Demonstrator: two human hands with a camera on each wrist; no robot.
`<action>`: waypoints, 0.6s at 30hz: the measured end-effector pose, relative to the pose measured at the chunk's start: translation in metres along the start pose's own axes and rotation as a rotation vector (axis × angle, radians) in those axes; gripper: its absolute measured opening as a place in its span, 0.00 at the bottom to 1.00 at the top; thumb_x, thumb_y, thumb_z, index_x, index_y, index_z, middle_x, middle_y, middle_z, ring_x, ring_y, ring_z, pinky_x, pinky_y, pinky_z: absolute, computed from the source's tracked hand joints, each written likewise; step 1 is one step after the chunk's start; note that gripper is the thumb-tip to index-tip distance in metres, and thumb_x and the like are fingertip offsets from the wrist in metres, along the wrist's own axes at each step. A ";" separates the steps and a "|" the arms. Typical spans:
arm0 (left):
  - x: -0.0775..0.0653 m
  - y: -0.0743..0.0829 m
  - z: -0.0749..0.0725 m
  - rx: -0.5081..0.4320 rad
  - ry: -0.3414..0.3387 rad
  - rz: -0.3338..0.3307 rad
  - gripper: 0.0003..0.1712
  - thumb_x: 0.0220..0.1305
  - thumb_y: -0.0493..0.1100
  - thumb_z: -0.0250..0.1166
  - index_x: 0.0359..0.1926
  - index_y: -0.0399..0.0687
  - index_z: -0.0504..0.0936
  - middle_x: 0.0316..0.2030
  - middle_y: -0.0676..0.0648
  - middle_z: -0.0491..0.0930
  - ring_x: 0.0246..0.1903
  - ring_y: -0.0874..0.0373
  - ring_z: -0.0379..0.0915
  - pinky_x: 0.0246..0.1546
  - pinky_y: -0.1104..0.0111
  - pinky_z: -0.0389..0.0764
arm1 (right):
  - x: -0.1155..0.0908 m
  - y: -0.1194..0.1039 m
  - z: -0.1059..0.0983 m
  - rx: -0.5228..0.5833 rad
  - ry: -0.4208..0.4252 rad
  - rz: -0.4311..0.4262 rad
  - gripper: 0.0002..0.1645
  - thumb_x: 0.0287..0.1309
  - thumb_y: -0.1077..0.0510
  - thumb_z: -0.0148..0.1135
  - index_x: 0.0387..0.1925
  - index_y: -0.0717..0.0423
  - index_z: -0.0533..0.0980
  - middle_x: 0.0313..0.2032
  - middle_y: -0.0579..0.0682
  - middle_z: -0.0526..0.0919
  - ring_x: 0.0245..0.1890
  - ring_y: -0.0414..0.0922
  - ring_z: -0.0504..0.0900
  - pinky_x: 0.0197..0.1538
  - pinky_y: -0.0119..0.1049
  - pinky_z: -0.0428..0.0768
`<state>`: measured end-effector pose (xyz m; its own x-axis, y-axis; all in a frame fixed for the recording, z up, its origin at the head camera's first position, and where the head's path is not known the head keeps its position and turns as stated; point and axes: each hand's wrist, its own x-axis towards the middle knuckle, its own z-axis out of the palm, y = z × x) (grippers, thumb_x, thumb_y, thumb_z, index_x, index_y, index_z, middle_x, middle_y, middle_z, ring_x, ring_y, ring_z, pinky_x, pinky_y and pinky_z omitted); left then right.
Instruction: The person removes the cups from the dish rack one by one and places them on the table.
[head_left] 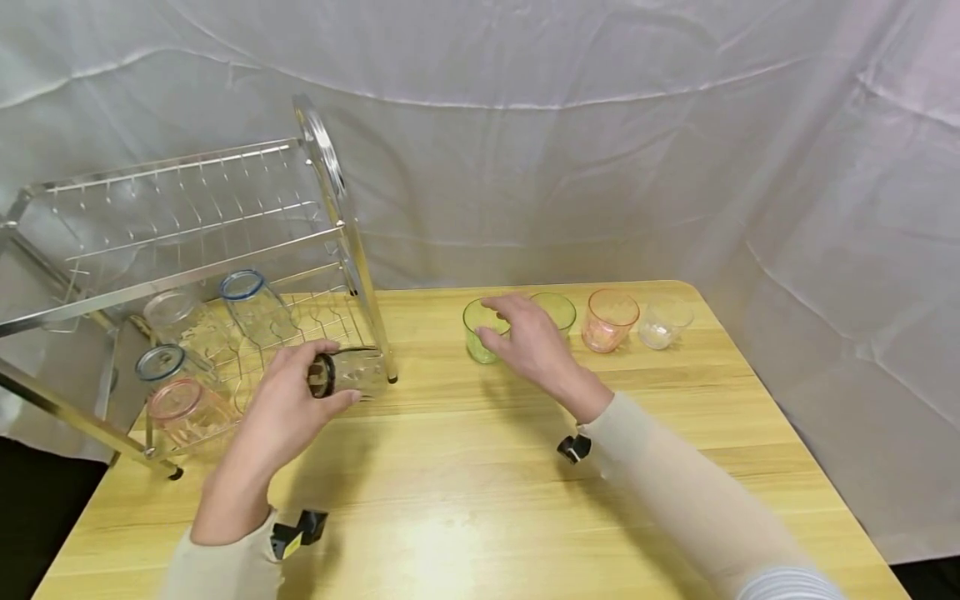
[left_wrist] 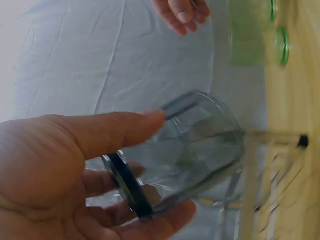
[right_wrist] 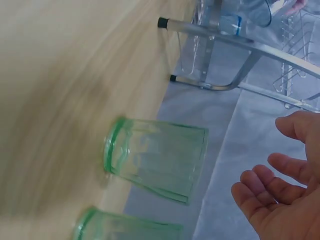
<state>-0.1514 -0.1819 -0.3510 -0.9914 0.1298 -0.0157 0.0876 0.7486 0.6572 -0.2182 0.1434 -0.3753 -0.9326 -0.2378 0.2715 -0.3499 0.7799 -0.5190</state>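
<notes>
My left hand [head_left: 285, 408] grips a clear grey drinking glass [head_left: 362, 372] by its dark-ringed base end. The glass lies tilted sideways beside the rack's front right leg; in the left wrist view its open rim points away from the palm, with thumb and fingers on opposite sides. My right hand [head_left: 534, 348] hovers over the nearest green glass [head_left: 480, 343], fingers loosely bent and nothing between them. In the right wrist view that green glass [right_wrist: 157, 159] stands upright, apart from the fingers [right_wrist: 255, 192]. A second green glass [head_left: 561, 313] is partly hidden behind the hand.
A two-tier metal dish rack [head_left: 360, 283] stands at the left. Its lower shelf bears several upside-down glasses, including a blue-ringed glass [head_left: 258, 312] and a pink glass [head_left: 187, 412]. Further right on the wooden table [head_left: 450, 483] stand an orange-pink glass [head_left: 609, 321] and a clear glass [head_left: 663, 323].
</notes>
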 end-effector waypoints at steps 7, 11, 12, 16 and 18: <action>0.007 0.000 0.034 -0.189 -0.014 0.037 0.41 0.62 0.51 0.78 0.74 0.58 0.71 0.72 0.33 0.65 0.63 0.33 0.71 0.59 0.36 0.77 | -0.018 0.002 0.010 0.160 0.031 0.027 0.27 0.68 0.50 0.69 0.64 0.58 0.80 0.60 0.57 0.85 0.53 0.54 0.87 0.56 0.49 0.87; 0.015 -0.003 0.055 -0.356 -0.073 0.052 0.40 0.63 0.47 0.78 0.73 0.59 0.72 0.70 0.37 0.69 0.62 0.36 0.76 0.56 0.50 0.86 | -0.031 0.002 0.018 0.314 -0.009 0.053 0.28 0.70 0.49 0.69 0.65 0.57 0.79 0.61 0.57 0.84 0.55 0.52 0.86 0.58 0.48 0.87; 0.016 -0.003 0.060 -0.392 -0.089 0.050 0.40 0.63 0.46 0.78 0.73 0.58 0.72 0.68 0.38 0.72 0.61 0.38 0.77 0.53 0.54 0.87 | -0.034 0.002 0.020 0.355 -0.032 0.064 0.29 0.71 0.48 0.68 0.67 0.56 0.78 0.63 0.56 0.83 0.56 0.52 0.85 0.58 0.48 0.86; 0.021 -0.002 0.080 -0.480 -0.140 0.049 0.39 0.63 0.43 0.78 0.73 0.57 0.73 0.61 0.38 0.77 0.56 0.42 0.82 0.47 0.62 0.88 | -0.046 0.002 0.025 0.530 -0.161 0.085 0.38 0.71 0.47 0.69 0.77 0.50 0.68 0.71 0.55 0.76 0.66 0.54 0.80 0.65 0.48 0.83; 0.023 0.000 0.087 -0.515 -0.157 0.057 0.39 0.63 0.42 0.78 0.73 0.55 0.73 0.60 0.38 0.78 0.54 0.44 0.83 0.46 0.63 0.88 | -0.051 0.003 0.027 0.607 -0.223 0.084 0.45 0.69 0.48 0.71 0.81 0.48 0.62 0.75 0.55 0.70 0.70 0.55 0.76 0.68 0.49 0.81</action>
<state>-0.1659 -0.1224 -0.4164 -0.9567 0.2856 -0.0558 0.0425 0.3269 0.9441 -0.1742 0.1422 -0.4129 -0.9322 -0.3553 0.0691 -0.2016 0.3510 -0.9144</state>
